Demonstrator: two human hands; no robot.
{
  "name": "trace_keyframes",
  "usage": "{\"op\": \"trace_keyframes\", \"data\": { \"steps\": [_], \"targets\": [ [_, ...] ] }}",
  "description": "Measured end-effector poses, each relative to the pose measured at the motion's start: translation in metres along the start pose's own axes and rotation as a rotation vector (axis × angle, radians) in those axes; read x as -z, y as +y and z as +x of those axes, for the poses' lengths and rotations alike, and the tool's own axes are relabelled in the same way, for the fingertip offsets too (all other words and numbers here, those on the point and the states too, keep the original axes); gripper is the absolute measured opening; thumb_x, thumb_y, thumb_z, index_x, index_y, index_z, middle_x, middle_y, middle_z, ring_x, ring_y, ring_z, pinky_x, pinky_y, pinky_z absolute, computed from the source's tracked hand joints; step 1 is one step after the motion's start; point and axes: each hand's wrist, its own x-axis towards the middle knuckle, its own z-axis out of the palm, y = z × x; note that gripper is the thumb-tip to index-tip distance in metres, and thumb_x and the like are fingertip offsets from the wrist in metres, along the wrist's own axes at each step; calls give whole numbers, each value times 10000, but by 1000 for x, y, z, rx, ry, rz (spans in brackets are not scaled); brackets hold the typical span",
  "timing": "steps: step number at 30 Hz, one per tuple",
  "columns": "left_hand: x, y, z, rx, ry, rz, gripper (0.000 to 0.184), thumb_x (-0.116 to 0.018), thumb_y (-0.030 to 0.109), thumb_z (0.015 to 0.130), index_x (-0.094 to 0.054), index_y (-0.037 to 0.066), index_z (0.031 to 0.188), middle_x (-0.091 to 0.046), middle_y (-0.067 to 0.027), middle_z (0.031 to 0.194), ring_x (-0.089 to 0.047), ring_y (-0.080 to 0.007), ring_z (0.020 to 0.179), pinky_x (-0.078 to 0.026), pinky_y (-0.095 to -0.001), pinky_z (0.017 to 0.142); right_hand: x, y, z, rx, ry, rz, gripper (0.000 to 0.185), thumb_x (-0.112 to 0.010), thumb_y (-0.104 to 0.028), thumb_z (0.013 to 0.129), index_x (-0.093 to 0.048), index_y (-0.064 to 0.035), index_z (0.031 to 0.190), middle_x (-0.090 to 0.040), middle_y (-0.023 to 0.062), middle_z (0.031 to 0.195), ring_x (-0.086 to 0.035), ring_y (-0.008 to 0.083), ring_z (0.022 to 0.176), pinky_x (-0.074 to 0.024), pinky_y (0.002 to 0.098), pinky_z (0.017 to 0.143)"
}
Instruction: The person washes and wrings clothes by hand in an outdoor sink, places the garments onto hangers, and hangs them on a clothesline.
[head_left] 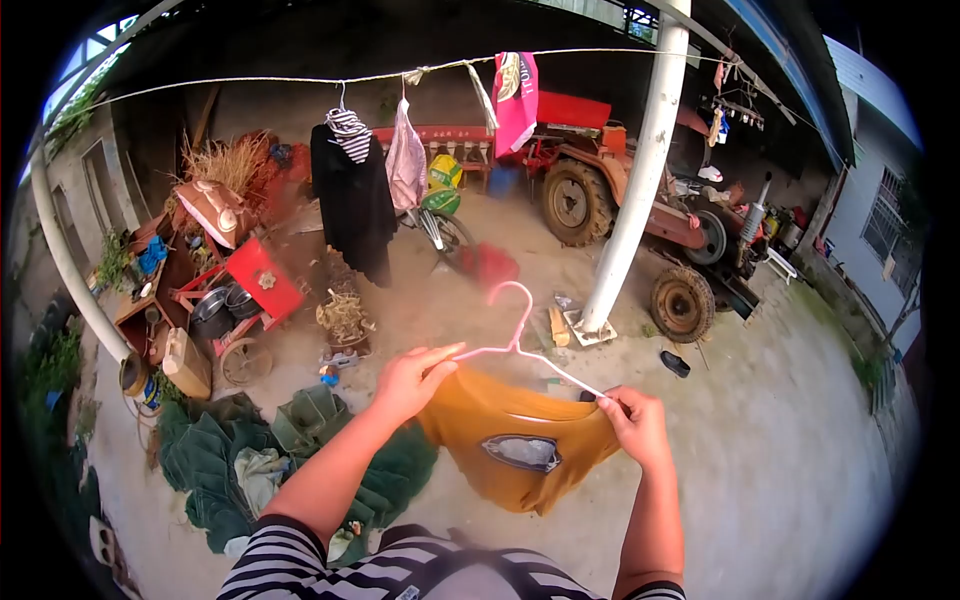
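Note:
A mustard-yellow shirt with a grey oval print hangs on a pink clothes hanger in front of me. My left hand grips the hanger and the shirt at the left shoulder, thumb and fingers pinched together. At the right shoulder my right hand is closed round the hanger's end and the cloth. The hanger's hook points up and is free of the clothesline, which runs across the top of the view.
On the line hang a black garment, a pale pink garment and a bright pink cloth. A white post stands right of centre before a tractor. Green netting lies on the ground at left.

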Motion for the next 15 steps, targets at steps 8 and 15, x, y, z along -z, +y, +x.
{"op": "trace_keyframes", "data": {
  "steps": [8,15],
  "targets": [
    [-32,-44,100,-15,37,127,239,-689,231,933,-743,117,1136,-658,-96,838,-645,-274,774,-506,-364,771,-20,54,95,-132,-291,533,123,-680,-156,971,-720,-39,965,-663,-52,848,-551,46,795,-445,223,728],
    [-45,-69,202,-304,383,189,335,-685,151,924,-661,87,1252,-618,-115,1140,-616,-309,1033,-498,-384,902,-52,43,207,-151,-140,560,123,-652,-145,977,-707,-38,951,-667,-30,846,-562,66,793,-441,234,741]
  ]
}}
